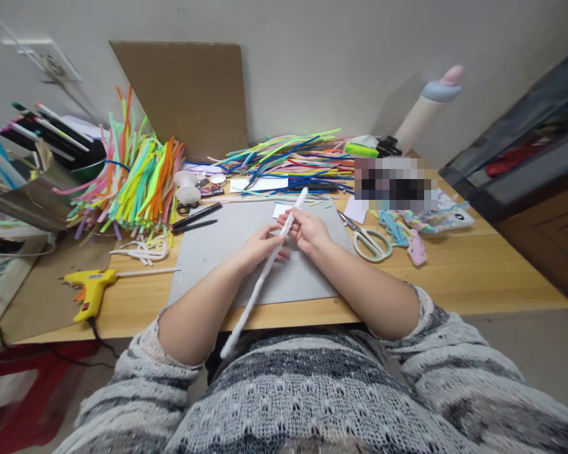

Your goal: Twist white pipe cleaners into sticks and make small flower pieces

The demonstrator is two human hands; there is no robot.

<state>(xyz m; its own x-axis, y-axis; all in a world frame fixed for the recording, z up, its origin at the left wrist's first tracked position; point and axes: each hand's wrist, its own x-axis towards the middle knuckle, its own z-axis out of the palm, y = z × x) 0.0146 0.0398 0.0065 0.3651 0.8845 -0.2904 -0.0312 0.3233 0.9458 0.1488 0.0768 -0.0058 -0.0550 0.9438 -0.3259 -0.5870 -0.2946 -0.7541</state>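
A long white bundle of pipe cleaners slants from above the grey board down toward my lap. My right hand pinches it near its upper end. Lower down, my left hand has its fingers around the bundle, some of them hidden behind it. Under the bundle's upper part, a small white paper piece lies on the board. Both hands are just above the board and close together.
A yellow glue gun and white pipe cleaner pieces lie left. Black pens rest on the board's edge. Scissors are right. Colourful pipe cleaners lie behind; another bunch stands left. A cardboard sheet leans on the wall.
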